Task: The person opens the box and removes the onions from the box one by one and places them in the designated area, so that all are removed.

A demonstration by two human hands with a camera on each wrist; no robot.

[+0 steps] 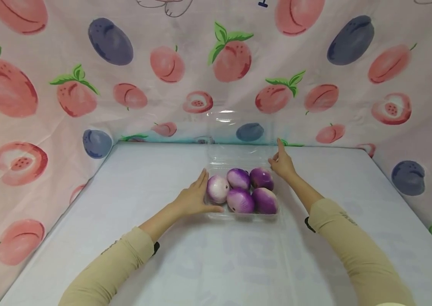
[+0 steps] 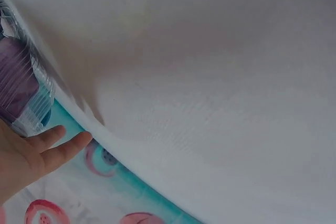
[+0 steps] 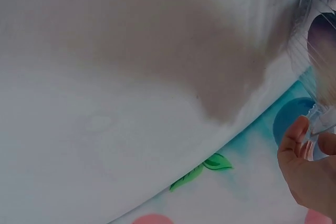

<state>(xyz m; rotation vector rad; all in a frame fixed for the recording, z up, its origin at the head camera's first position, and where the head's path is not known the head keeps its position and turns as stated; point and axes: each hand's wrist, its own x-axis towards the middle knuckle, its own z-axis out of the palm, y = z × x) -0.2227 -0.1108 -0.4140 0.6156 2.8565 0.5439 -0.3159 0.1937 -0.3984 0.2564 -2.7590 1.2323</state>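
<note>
A clear plastic clamshell box [image 1: 246, 216] sits on the table, holding several glossy, rounded purple-and-white vegetables [image 1: 240, 200] in two rows. Its transparent lid [image 1: 239, 148] stands raised at the back. My left hand [image 1: 194, 197] rests against the box's left side, fingers straight along the wall and thumb at the front rim. At the lid's right edge, my right hand [image 1: 282, 165] has its index finger extended and its thumb on the inner side. The right wrist view shows clear plastic between thumb and index finger of that hand [image 3: 307, 171].
A white cloth [image 1: 154, 178] covers the table under the box. Behind and at both sides hangs a pink curtain [image 1: 200, 38] printed with peaches and dark blue fruit. Its bottom meets the table's back edge just behind the lid.
</note>
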